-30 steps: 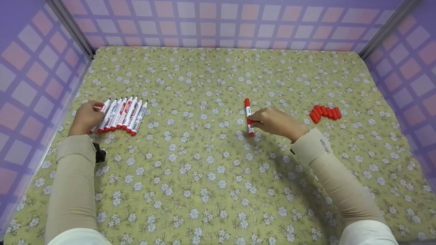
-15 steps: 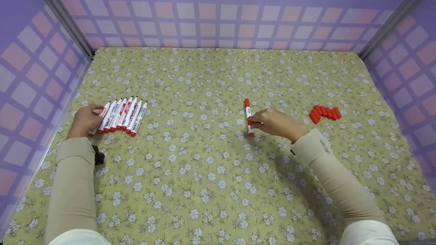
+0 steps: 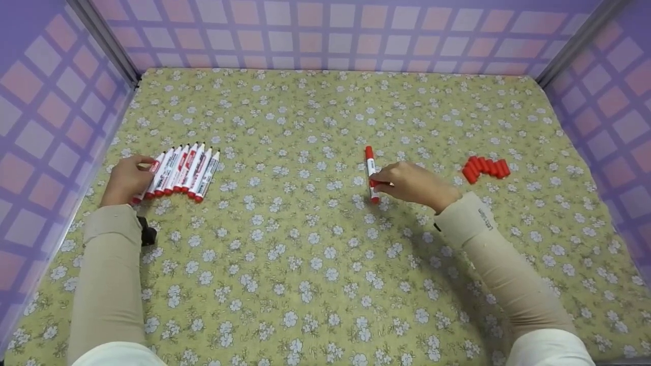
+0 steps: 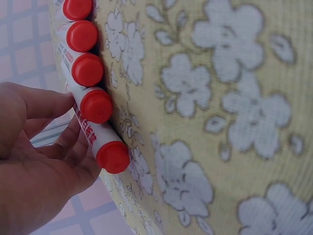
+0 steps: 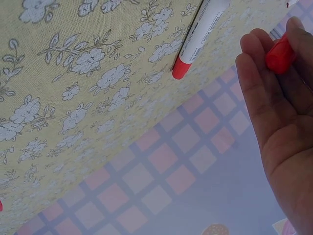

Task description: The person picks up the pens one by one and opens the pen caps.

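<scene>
At the left, my left hand [image 3: 127,178] pinches the outermost whiteboard marker [image 4: 94,133], which lies against a slanted row of uncapped whiteboard markers [image 3: 190,170]. Their dark tips point away and their red ends face me; my fingers cover part of the pinched one. Right of the middle, my right hand [image 3: 412,185] holds a loose red marker cap [image 5: 281,56] between thumb and fingers. That cap overlaps a capped whiteboard marker [image 3: 371,165] in the head view. In the right wrist view, the hand and cap are apart from this marker's red end [image 5: 181,70].
Several red caps [image 3: 485,168] lie bunched on the right of the flowered cloth [image 3: 305,264]. Checked purple and pink walls [image 3: 330,35] stand along the back and both sides. A black wrist camera [image 3: 147,234] juts from my left wrist.
My left hand has shifted slightly down and set its marker lower, in line at the left end of the row. My right hand with the cap has stayed in place.
</scene>
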Action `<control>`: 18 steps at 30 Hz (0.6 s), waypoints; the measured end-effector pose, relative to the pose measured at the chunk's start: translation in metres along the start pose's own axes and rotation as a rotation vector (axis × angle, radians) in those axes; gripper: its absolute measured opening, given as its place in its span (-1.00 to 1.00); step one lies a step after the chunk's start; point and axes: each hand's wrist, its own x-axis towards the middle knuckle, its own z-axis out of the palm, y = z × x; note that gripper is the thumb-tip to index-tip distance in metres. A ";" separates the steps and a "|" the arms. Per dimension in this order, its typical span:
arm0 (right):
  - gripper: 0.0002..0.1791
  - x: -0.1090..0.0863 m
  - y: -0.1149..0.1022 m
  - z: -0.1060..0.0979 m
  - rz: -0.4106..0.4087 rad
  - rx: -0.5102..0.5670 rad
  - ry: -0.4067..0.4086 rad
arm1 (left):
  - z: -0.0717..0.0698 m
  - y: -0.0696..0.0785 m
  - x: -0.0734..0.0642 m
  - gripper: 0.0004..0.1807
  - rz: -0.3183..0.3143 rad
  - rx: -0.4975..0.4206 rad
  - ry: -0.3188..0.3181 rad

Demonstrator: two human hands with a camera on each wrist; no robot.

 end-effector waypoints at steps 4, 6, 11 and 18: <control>-0.83 -0.002 0.001 0.000 -0.012 -0.011 0.011 | 0.000 0.000 0.000 -0.38 0.009 0.008 0.018; -0.83 -0.002 0.002 0.000 -0.017 -0.014 0.017 | 0.000 0.000 0.000 -0.39 0.017 0.012 0.035; -0.80 -0.004 0.003 -0.001 -0.018 -0.012 0.030 | 0.002 0.003 -0.001 -0.39 0.034 0.014 0.084; -0.76 -0.008 0.010 -0.004 -0.009 -0.009 0.068 | 0.009 0.014 -0.003 -0.46 0.113 0.035 0.172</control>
